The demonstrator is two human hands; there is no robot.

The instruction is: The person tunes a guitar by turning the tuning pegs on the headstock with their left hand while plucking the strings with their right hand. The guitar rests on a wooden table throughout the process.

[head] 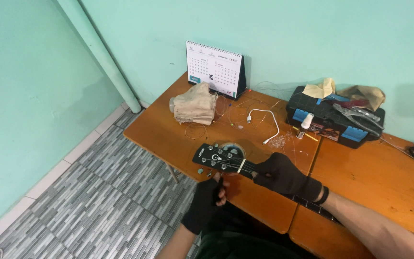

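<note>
A black guitar headstock (215,158) with silver tuners lies on the orange wooden table (178,129), its neck running toward the lower right. My right hand (283,176), in a black fingerless glove, is wrapped around the neck just behind the nut. My left hand (207,199), also gloved, sits below the headstock with its fingertips pinched at a tuning peg on the near edge. Thin loose strings trail over the table beyond the headstock.
A desk calendar (215,68) stands at the wall, with a beige cloth bundle (196,103) in front of it. A white cable (263,123), a small white bottle (305,124) and a black-and-blue toolbox (334,120) with pliers and rags lie farther right. Grey tiled floor (97,201) lies left.
</note>
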